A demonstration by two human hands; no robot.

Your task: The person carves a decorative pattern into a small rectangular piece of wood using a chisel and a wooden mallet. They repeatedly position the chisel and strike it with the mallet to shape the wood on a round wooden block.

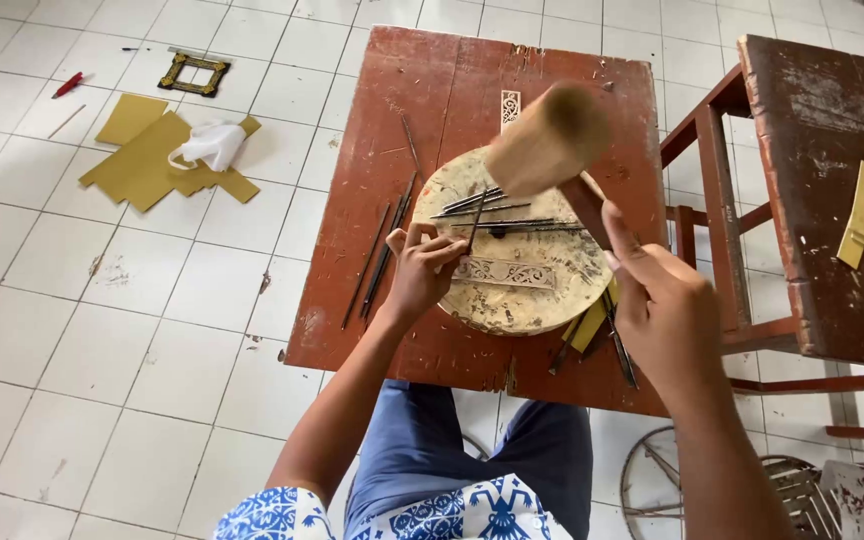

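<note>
My right hand grips the handle of a wooden mallet, its blurred head raised above a round wooden block. My left hand pinches a thin metal chisel upright, its tip on a pale carved openwork strip lying on the block. Several more thin chisels lie across the block's top. The block rests on a red wooden table.
More chisels lie on the table left of the block and others at its right edge. Another carved piece is at the table's back. Yellow sheets, white cloth and a small frame lie on the tiled floor. A second table stands right.
</note>
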